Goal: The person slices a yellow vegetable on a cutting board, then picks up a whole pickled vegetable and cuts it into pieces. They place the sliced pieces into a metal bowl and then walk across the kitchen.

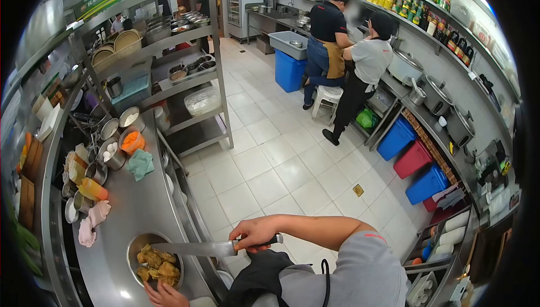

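Observation:
My right hand (254,235) is wrapped round the black handle of a large kitchen knife (197,249). The broad blade points left, its tip overlapping the brown fried pieces (160,265), which look like chicken. They lie in a round metal bowl (131,251) on the steel counter (132,206). At the bowl's near rim is my left hand (167,296), fingers stretched out and spread, fingertips right by the pieces. Left of the bowl on the counter lies a crumpled pink cloth (94,222).
Along the counter's left stand an orange-filled squeeze bottle (93,189), a metal pot with eggs (112,152), an orange-lined container (132,140) and a green cloth (140,165). A metal shelf rack (222,82) rises ahead. Two people (332,43) work across the tiled floor (270,161).

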`<action>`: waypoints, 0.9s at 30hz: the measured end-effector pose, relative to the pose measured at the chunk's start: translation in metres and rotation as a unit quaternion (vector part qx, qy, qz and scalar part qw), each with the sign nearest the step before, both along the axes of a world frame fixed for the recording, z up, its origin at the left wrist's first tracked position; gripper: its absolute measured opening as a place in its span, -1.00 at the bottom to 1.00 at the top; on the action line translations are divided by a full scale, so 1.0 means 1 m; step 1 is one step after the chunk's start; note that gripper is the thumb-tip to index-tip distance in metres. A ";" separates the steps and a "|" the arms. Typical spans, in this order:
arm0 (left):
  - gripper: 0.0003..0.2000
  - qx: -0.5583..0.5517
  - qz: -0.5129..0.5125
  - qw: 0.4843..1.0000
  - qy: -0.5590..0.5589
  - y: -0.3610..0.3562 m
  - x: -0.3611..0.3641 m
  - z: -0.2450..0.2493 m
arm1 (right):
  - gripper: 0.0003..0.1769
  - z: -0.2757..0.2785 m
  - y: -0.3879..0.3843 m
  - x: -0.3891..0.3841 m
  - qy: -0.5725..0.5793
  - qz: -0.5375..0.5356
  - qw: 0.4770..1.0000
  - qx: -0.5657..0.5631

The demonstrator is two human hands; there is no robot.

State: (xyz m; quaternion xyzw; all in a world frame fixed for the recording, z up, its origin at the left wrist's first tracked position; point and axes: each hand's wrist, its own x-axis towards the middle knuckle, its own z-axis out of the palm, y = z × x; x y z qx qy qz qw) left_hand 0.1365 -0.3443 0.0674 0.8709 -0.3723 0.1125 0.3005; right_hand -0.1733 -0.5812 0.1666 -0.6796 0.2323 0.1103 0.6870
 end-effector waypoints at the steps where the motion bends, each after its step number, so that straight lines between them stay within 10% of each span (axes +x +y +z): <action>1: -0.54 0.000 -0.002 1.000 -0.003 0.000 0.007 -0.002 | -0.69 -0.002 0.001 -0.002 0.003 -0.013 1.000 0.005; 6: -0.42 0.091 -0.165 0.974 -0.127 -0.012 0.043 -0.009 | -0.68 -0.026 0.005 -0.009 0.002 -0.049 0.999 0.019; 9: -0.59 0.221 -0.128 0.966 0.043 -0.027 0.044 -0.016 | -0.67 -0.037 0.010 -0.016 0.003 -0.072 0.997 -0.002; 13: -0.64 0.123 -0.180 0.975 -0.042 -0.034 0.049 -0.019 | -0.66 -0.043 0.012 -0.025 0.011 -0.082 0.997 -0.006; 27: -0.29 0.328 -0.169 0.921 -0.126 -0.055 0.017 0.051 | -0.65 -0.060 0.005 -0.043 0.028 -0.116 0.993 0.010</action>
